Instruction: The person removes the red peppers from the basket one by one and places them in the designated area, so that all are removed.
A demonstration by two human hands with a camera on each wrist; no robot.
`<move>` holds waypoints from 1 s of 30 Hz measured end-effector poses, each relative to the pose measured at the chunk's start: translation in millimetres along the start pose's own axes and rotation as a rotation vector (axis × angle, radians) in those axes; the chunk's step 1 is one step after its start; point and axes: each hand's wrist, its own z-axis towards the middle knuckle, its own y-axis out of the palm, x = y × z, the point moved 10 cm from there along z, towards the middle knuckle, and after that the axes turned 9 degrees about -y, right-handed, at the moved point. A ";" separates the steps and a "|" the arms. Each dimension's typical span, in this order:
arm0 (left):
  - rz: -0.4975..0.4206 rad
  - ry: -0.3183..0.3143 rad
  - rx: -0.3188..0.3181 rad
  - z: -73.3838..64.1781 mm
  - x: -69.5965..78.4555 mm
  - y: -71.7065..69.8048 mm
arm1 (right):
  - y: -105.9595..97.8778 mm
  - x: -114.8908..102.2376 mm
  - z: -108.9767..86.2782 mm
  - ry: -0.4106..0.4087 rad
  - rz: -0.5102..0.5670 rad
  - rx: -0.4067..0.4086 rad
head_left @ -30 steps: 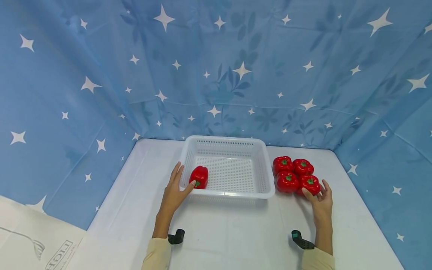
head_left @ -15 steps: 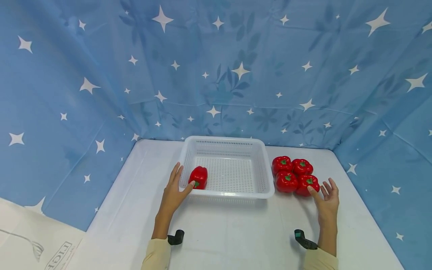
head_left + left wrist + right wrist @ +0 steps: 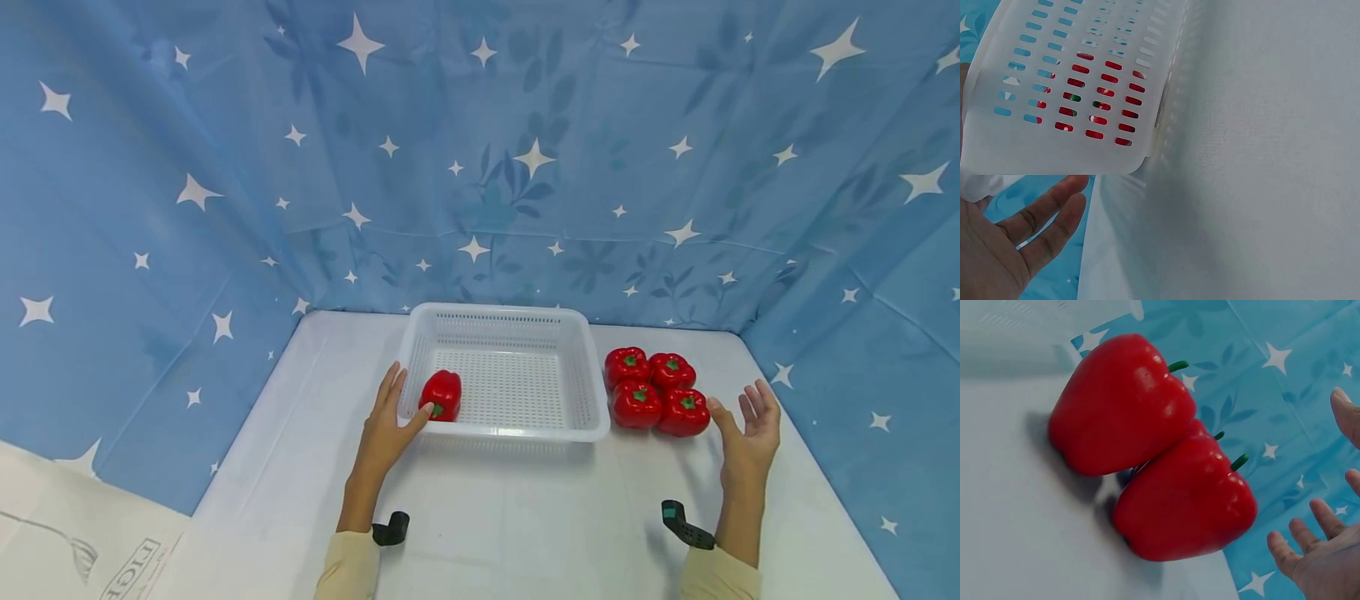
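My left hand (image 3: 385,433) rests at the left front corner of a white plastic basket (image 3: 498,432), fingers extended along its outer side and thumb over the front rim. Just inside that corner lies a red bell pepper (image 3: 441,396) with a green stem; its red shows through the slots of the basket wall (image 3: 1094,145) in the left wrist view. To the basket's right, several red bell peppers stand close together, stems up. My right hand (image 3: 750,437) is held right of the nearest pepper (image 3: 683,412), palm toward it, fingers spread, holding nothing.
A white cloth (image 3: 517,517) covers the table. Behind it and along both sides hangs a blue curtain (image 3: 555,225) with white stars. Printed pale fabric (image 3: 82,533) lies at the lower left. Each wrist bears a black camera mount (image 3: 392,528).
My right hand has drawn away from the near right pepper, moving right with its fingers opening. The peppers stay in place. My left hand and the basket keep their positions.
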 end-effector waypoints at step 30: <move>-0.014 -0.013 -0.003 -0.5 -0.6 -0.1 | 170.0 -111.4 -21.5 -0.329 0.330 -0.634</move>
